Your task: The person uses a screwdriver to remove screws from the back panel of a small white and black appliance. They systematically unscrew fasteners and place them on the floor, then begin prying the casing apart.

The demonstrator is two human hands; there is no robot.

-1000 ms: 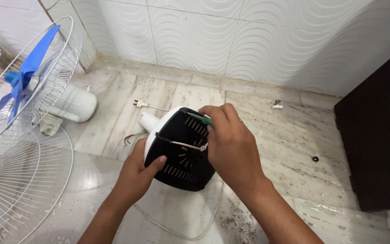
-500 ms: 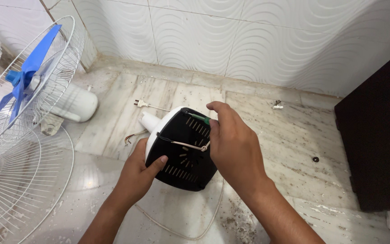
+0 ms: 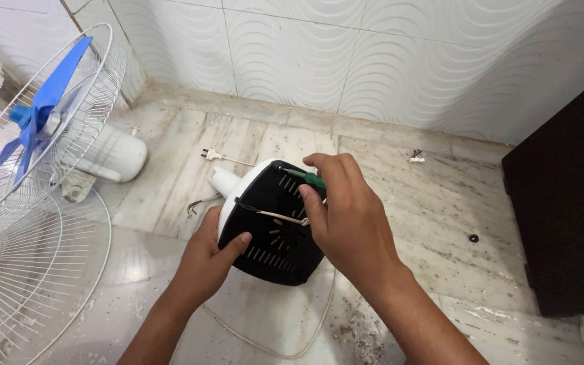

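Motor housing (image 3: 275,230), under both hands: black plastic back cover, matt, slotted; white plastic front shell, smooth with a slight gloss.
Screwdriver (image 3: 305,178), in the right hand (image 3: 349,226): green translucent plastic handle, glossy.
Cord (image 3: 272,341), below the hands: white, smooth sheath.
Fan guard (image 3: 42,223), left of the left hand (image 3: 204,260): thin white-coated metal wire.
Fan blades (image 3: 38,111): blue plastic, smooth.
Floor (image 3: 400,196): polished stone slabs, veined, dusty and gritty near the right wrist.
Wall (image 3: 346,61): glossy white tiles with wavy relief.

Black slotted motor cover (image 3: 275,230) on a white housing (image 3: 238,196); green screwdriver handle (image 3: 309,178). Blue fan blades (image 3: 38,111) behind white wire grille (image 3: 8,203), left. White wavy-patterned wall tiles (image 3: 373,61) far; beige veined marble floor (image 3: 441,216).
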